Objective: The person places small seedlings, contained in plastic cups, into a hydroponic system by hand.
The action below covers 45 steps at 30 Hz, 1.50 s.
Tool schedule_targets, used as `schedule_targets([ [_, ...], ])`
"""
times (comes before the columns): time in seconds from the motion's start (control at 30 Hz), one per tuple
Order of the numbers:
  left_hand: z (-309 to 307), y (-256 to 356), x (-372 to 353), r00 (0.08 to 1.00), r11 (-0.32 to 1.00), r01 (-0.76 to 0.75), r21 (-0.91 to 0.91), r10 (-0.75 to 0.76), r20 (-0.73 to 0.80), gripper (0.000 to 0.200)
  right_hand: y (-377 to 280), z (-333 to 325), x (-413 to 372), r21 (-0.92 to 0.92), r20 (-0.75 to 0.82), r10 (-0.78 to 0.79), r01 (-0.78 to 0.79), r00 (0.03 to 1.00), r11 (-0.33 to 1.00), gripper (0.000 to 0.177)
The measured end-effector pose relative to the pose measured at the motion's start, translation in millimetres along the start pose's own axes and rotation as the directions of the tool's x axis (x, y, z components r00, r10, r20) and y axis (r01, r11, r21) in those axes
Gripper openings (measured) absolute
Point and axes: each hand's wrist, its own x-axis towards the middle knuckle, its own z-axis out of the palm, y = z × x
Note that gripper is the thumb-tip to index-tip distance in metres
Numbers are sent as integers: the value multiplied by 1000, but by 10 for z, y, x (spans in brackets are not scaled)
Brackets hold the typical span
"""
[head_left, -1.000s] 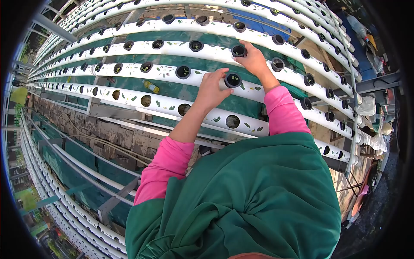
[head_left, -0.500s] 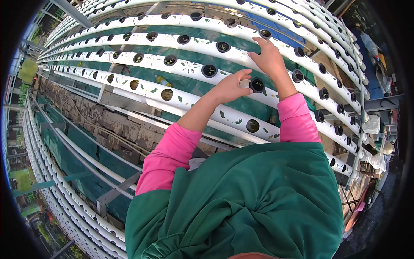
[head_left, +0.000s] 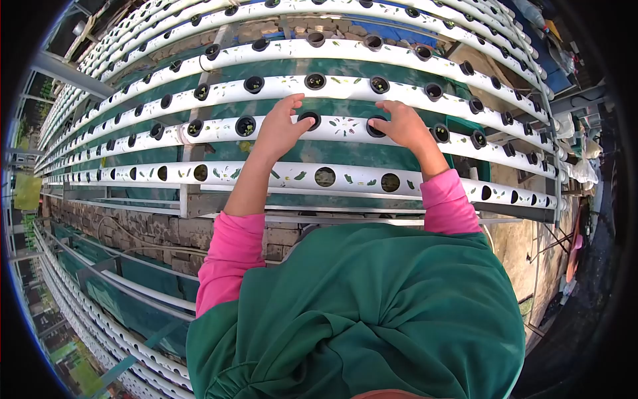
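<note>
My left hand is at a black net cup set in a white pipe. Its thumb lies over the cup's near side, and its fingers are spread from the thumb, reaching past the pipe's far edge. A second black net cup sits to the right in the same pipe. My right hand has its thumb across that cup's opening, with the fingers held apart beyond it. Between the two cups, leaf-shaped marks in green and red decorate the pipe.
A nearer white pipe has round open holes without cups. Farther pipes hold more black cups, some with small green seedlings. Metal supports carry the pipes. Green sheeting shows below. Another pipe rack stands at lower left.
The view has turned, so the pipes lie more level. My right hand has come from a farther pipe to the same pipe as my left, and both thumbs now overlap cups.
</note>
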Motion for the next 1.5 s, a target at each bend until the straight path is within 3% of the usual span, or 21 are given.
schedule_targets([
  [0.2,-90,-162,91,997,997,22,77,-28,75,65,-85,201,-124,-109,-47,85,-89,995,990,62],
  [0.4,28,-233,137,975,924,-186,335,132,178,66,-114,199,-146,-182,-52,51,-60,997,981,56],
  [0.5,87,-315,152,967,921,-250,298,226,114,65,-79,140,-131,-65,-60,42,-46,997,997,53],
  [0.57,48,-284,146,985,974,-163,158,151,86,63,-93,57,-123,236,-80,107,-86,991,968,53],
  [0.7,9,-216,108,976,959,-189,210,161,145,62,-93,-102,-130,348,-117,168,-118,979,930,53],
  [0.77,19,-178,75,966,898,-248,362,202,159,61,-3,-100,-115,391,-128,179,-116,976,913,52],
  [0.83,48,-233,108,969,899,-236,370,188,162,61,51,-113,-106,553,-117,177,-84,977,829,52],
  [0.9,47,-251,123,972,899,-221,379,171,161,61,0,-170,-115,556,-119,162,-70,980,828,52],
  [0.97,28,-235,118,974,940,-210,270,176,145,59,-105,-220,-112,557,-119,143,-53,983,829,53],
  [1.03,7,-220,106,974,955,-205,214,177,142,58,-223,-221,-123,477,-224,-24,131,974,869,55],
  [1.07,-2,-210,103,974,967,-202,156,181,138,57,-279,-212,-124,477,-224,-24,131,974,869,55],
  [1.13,-13,-189,87,974,972,-200,125,183,137,57,-367,-193,-120,263,-283,-231,307,931,915,58],
  [1.23,-22,-167,64,973,980,-191,59,182,139,57,-380,-157,-108,155,-269,-310,358,912,921,59],
  [1.4,-38,-167,43,978,990,-144,-15,144,149,59,-359,-233,-172,166,-214,-252,290,944,943,57],
  [1.5,-38,-188,55,981,989,-139,-46,143,127,59,-284,-264,-202,201,-117,-147,169,982,965,53],
])
